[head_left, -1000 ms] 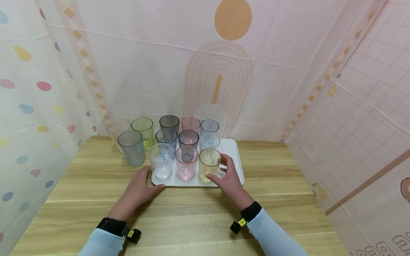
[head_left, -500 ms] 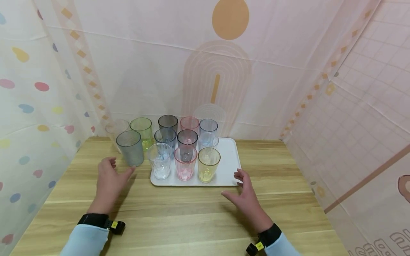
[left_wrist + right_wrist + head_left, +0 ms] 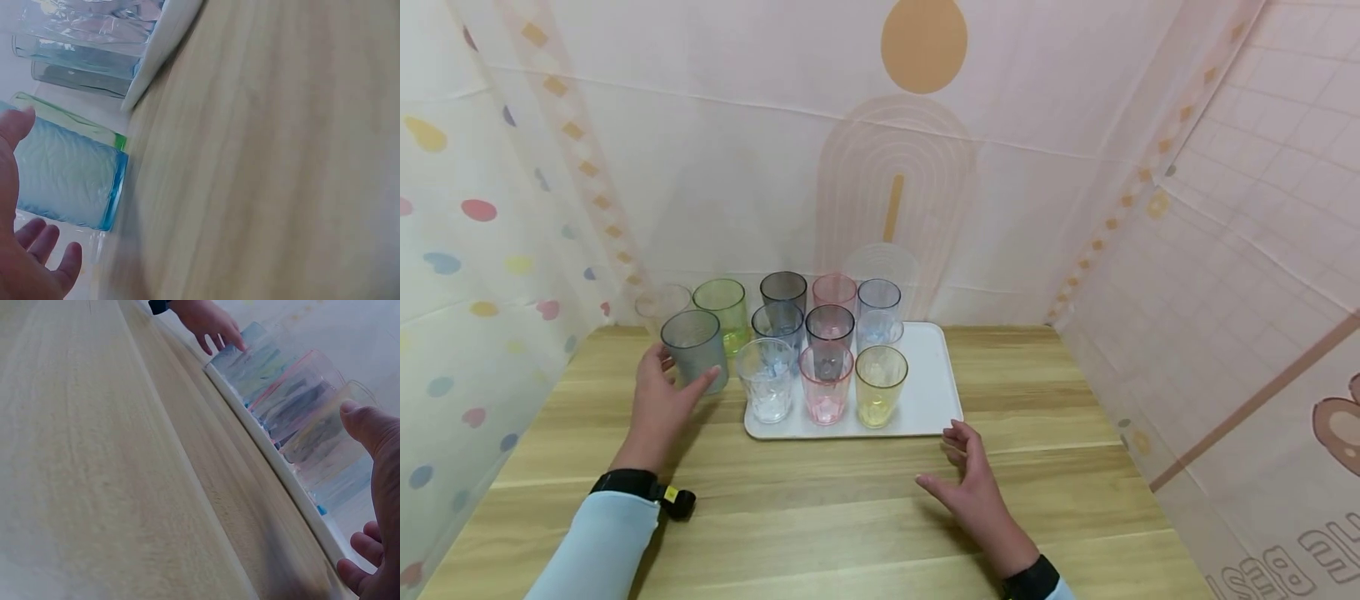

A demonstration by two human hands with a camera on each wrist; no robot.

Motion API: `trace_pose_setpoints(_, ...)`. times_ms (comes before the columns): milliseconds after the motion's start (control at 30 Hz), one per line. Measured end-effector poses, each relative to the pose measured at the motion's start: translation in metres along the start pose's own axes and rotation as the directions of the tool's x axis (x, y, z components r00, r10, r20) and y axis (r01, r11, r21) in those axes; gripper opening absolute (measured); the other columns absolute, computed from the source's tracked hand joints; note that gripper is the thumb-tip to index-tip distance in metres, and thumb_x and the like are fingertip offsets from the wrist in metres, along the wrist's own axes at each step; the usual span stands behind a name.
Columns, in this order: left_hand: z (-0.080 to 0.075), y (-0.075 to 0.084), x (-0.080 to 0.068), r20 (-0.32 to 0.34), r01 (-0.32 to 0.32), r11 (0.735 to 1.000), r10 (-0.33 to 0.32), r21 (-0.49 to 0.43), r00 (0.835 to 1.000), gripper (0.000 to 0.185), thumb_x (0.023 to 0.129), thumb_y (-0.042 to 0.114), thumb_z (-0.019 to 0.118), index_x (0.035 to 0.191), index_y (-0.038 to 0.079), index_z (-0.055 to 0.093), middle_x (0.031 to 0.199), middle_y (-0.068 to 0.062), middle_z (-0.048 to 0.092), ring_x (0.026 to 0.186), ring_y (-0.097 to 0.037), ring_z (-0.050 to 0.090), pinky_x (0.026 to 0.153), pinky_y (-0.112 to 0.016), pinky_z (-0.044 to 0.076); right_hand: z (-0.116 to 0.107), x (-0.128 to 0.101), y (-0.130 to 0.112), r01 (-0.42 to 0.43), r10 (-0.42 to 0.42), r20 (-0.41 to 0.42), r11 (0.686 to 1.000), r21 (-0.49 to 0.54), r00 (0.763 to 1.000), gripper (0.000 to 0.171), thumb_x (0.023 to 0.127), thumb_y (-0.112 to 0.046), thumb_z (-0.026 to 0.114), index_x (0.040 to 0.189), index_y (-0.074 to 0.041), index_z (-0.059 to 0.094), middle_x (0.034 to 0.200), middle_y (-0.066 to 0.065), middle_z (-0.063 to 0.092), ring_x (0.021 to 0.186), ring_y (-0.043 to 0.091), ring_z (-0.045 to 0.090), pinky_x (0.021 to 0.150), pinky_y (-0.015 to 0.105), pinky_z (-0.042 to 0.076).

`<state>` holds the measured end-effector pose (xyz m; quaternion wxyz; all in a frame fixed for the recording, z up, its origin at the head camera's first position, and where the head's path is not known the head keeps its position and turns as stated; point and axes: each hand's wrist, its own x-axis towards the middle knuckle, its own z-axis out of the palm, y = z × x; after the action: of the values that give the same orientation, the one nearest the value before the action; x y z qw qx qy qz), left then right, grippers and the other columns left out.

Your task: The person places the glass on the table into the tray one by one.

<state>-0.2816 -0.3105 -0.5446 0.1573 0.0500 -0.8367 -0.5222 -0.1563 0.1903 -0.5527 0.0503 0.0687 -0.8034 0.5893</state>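
Glossy see-through plastic blue-grey tumbler (image 3: 694,351), smooth matt white tray (image 3: 934,392), matt wood-grain table (image 3: 850,508).

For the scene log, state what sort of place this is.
Probably a staged tabletop booth rather than a real kitchen: patterned fabric sheets wall in a wooden table, with coloured plastic cups set on and beside a white tray.

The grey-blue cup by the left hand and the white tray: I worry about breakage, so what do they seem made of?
The grey-blue cup looks like tinted, see-through plastic with a rippled, textured wall, though glass cannot be ruled out. The white tray seems to be opaque smooth plastic with a raised rounded rim and a dull sheen. The left hand reaches around the cup.
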Motion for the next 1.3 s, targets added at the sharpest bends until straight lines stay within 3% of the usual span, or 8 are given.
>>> trace_pose_setpoints(233, 0.004, 0.001, 0.007, 0.000, -0.001, 1.000, 0.001, 0.017, 1.000, 0.102, 0.101, 0.054, 0.078, 0.172, 0.005, 0.023, 0.172, -0.026, 0.034, 0.154, -0.051, 0.039, 0.118, -0.075, 0.041, 0.000, -0.001, 0.002, 0.026, -0.026, -0.005, 1.000, -0.004, 1.000, 0.097, 0.088, -0.011, 0.096, 0.163, -0.001, 0.035, 0.155, 0.021, 0.052, 0.145, 0.043, 0.054, 0.124, 0.063, 0.042)
trace_pose_setpoints(467, -0.001, 0.001, 0.002, 0.014, 0.000, 0.999, -0.001, 0.043, 1.000, 0.102, 0.100, 0.055, 0.079, 0.172, 0.007, 0.025, 0.170, -0.026, 0.037, 0.152, -0.050, 0.041, 0.115, -0.074, 0.046, 0.000, -0.002, 0.002, 0.011, -0.011, 0.003, 1.000, -0.001, 1.000, 0.098, 0.087, -0.011, 0.097, 0.164, -0.002, 0.035, 0.156, 0.021, 0.051, 0.145, 0.042, 0.055, 0.125, 0.060, 0.042)
trace_pose_setpoints(667, -0.018, 0.016, -0.018, 0.104, -0.031, 0.995, 0.021, 0.096, 0.994, 0.107, 0.100, 0.051, 0.083, 0.175, 0.006, 0.021, 0.170, -0.029, 0.037, 0.149, -0.054, 0.043, 0.111, -0.074, 0.050, 0.000, -0.001, 0.003, 0.031, -0.031, 0.019, 1.000, 0.003, 0.999, 0.099, 0.087, -0.010, 0.096, 0.164, -0.001, 0.034, 0.156, 0.025, 0.050, 0.143, 0.044, 0.057, 0.123, 0.061, 0.043)
trace_pose_setpoints(767, -0.028, 0.030, -0.035, 0.172, -0.076, 0.991, 0.056, 0.112, 0.983, 0.101, 0.099, 0.041, 0.086, 0.172, 0.002, 0.027, 0.165, -0.030, 0.043, 0.145, -0.053, 0.047, 0.108, -0.070, 0.052, -0.001, 0.000, 0.003, 0.048, -0.048, 0.031, 0.999, 0.004, 0.998, 0.099, 0.087, -0.011, 0.097, 0.164, -0.001, 0.035, 0.157, 0.024, 0.051, 0.143, 0.042, 0.058, 0.122, 0.060, 0.045)
trace_pose_setpoints(900, -0.036, 0.045, -0.059, 0.290, -0.163, 0.981, 0.128, 0.101, 0.948, 0.093, 0.094, 0.025, 0.093, 0.164, -0.001, 0.038, 0.156, -0.028, 0.052, 0.139, -0.049, 0.052, 0.106, -0.064, 0.057, 0.000, 0.000, 0.001, 0.061, -0.061, 0.054, 0.998, 0.006, 0.997, 0.099, 0.086, -0.013, 0.097, 0.164, -0.002, 0.037, 0.157, 0.022, 0.052, 0.143, 0.040, 0.058, 0.121, 0.058, 0.047)
trace_pose_setpoints(1000, -0.031, 0.057, -0.077, 0.367, -0.217, 0.974, 0.180, 0.062, 0.913, 0.091, 0.089, 0.019, 0.097, 0.160, 0.000, 0.043, 0.151, -0.025, 0.057, 0.137, -0.045, 0.056, 0.104, -0.060, 0.060, 0.002, 0.001, -0.003, 0.096, -0.098, 0.087, 0.995, 0.025, 0.991, 0.098, 0.086, -0.010, 0.097, 0.163, 0.000, 0.037, 0.156, 0.024, 0.051, 0.142, 0.042, 0.057, 0.120, 0.058, 0.048)
trace_pose_setpoints(1133, -0.011, 0.075, -0.099, 0.428, -0.259, 0.966, 0.243, -0.022, 0.870, 0.089, 0.083, 0.017, 0.100, 0.155, 0.002, 0.050, 0.146, -0.019, 0.064, 0.132, -0.038, 0.061, 0.101, -0.051, 0.064, 0.008, 0.003, -0.010, 0.156, -0.165, 0.150, 0.985, 0.069, 0.975, 0.094, 0.087, -0.005, 0.095, 0.161, -0.002, 0.038, 0.154, 0.029, 0.050, 0.141, 0.049, 0.055, 0.119, 0.061, 0.049)
trace_pose_setpoints(1300, 0.022, 0.097, -0.123, 0.515, -0.236, 0.961, 0.278, -0.147, 0.811, 0.082, 0.081, 0.020, 0.101, 0.149, 0.008, 0.056, 0.142, -0.012, 0.067, 0.129, -0.033, 0.064, 0.103, -0.044, 0.062, 0.017, 0.005, -0.017, 0.225, -0.244, 0.222, 0.968, 0.108, 0.944, 0.092, 0.087, -0.004, 0.095, 0.160, -0.004, 0.040, 0.153, 0.033, 0.050, 0.139, 0.056, 0.054, 0.117, 0.065, 0.049)
